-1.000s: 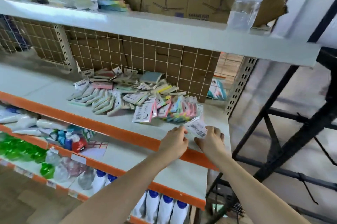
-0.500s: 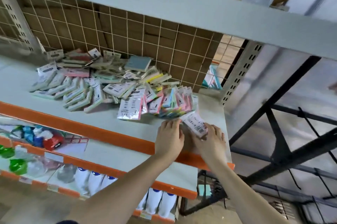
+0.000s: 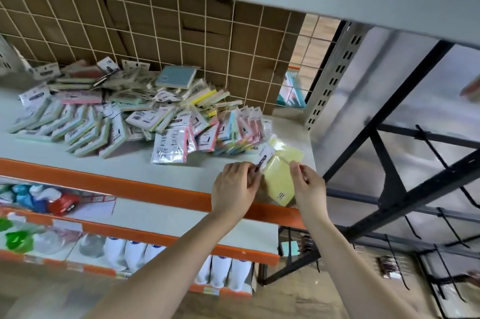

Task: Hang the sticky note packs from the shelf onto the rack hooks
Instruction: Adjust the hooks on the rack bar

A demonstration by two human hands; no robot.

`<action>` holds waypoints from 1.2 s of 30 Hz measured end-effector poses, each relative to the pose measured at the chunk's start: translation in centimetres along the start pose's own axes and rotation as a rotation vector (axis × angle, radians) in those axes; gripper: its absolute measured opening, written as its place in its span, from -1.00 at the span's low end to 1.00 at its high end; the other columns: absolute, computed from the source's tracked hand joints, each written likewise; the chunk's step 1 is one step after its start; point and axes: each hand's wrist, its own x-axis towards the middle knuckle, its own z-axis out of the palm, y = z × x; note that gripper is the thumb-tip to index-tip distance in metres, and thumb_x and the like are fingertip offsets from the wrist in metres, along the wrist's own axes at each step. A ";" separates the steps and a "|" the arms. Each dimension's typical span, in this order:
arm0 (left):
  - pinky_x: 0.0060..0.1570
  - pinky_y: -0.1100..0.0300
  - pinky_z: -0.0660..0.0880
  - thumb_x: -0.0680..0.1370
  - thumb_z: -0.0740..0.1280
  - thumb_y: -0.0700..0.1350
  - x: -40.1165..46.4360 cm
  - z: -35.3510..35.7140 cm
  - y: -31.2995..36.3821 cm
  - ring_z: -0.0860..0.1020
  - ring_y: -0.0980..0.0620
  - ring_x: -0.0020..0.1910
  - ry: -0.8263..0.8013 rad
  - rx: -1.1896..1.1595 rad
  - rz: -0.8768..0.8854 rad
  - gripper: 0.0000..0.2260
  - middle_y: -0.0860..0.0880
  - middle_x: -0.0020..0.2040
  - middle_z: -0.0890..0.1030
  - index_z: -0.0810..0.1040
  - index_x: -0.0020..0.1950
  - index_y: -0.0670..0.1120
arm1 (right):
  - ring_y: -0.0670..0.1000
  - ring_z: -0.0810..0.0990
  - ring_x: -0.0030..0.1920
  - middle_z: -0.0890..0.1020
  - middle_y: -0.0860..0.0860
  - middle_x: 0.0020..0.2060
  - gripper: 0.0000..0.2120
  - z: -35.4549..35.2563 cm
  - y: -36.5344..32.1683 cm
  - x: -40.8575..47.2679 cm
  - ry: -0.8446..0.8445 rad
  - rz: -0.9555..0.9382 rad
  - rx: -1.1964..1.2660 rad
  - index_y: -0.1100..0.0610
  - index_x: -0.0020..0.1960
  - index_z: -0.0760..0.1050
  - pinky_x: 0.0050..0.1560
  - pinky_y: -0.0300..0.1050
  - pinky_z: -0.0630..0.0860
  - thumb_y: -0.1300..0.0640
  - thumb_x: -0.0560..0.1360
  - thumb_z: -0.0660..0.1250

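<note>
Yellow sticky note pack [image 3: 279,183] now lifted off shelf [image 3: 130,160], yellow face turned up; left hand [image 3: 235,189] pinches its header card, right hand [image 3: 309,186] pinches opposite edge.

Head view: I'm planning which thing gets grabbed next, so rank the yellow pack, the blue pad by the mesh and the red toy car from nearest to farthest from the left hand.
1. Yellow pack: pinched by the left hand, at its right.
2. Blue pad: up at the back, atop the pile.
3. Red toy car: far left, on the shelf below.
</note>
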 end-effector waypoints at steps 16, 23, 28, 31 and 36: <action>0.00 0.02 0.56 0.46 0.37 -0.01 1.7 -5.3 4.4 0.59 -0.02 0.10 -0.090 -1.338 -0.588 -0.62 -0.05 0.14 0.63 0.50 0.27 -0.04 | 0.02 0.66 -0.04 0.69 0.04 -0.04 -0.80 0.2 -5.1 -2.6 -0.190 0.335 0.840 0.09 0.13 0.53 -0.15 -0.09 0.61 0.10 0.51 0.37; -0.13 0.12 0.59 0.43 0.34 -0.12 0.0 -5.6 6.7 0.65 0.00 -0.03 -0.198 -1.462 -0.536 -0.74 -0.08 0.03 0.68 0.58 0.12 -0.07 | 0.01 0.67 -0.12 0.69 0.11 -0.11 -0.73 -5.3 -4.0 -3.8 -0.335 0.209 0.572 0.23 0.03 0.53 -0.04 -0.02 0.63 0.05 0.47 0.43; -0.22 0.16 0.57 0.40 0.37 -0.08 -1.9 -5.5 10.2 0.66 0.03 -0.11 -0.259 -1.378 -0.513 -0.76 -0.06 -0.07 0.70 0.58 0.03 -0.11 | 0.08 0.68 -0.03 0.71 0.05 -0.08 -0.26 -11.4 -2.9 -5.8 -0.428 0.133 0.384 0.18 0.04 0.53 0.14 0.13 0.56 -0.38 0.14 0.51; -0.22 0.17 0.56 0.38 0.37 -0.09 -3.2 -5.2 13.1 0.65 0.04 -0.17 -0.341 -1.315 -0.437 -0.82 -0.03 -0.15 0.69 0.60 -0.05 -0.10 | 0.00 0.67 0.02 0.71 -0.09 -0.06 -0.31 -15.7 -1.6 -7.1 -0.414 0.101 0.387 -0.05 0.04 0.53 0.20 0.09 0.53 -0.47 0.09 0.45; -0.17 0.34 0.44 0.40 0.36 -0.12 -5.6 -3.4 20.6 0.53 0.12 -0.20 -0.494 -1.125 -0.161 -0.93 0.01 -0.25 0.60 0.64 -0.18 -0.05 | -0.19 0.64 -0.24 0.68 -0.17 -0.28 -0.63 -24.4 -0.4 -8.4 -0.236 0.065 0.461 -0.06 -0.13 0.56 -0.21 -0.23 0.56 -0.33 0.29 0.39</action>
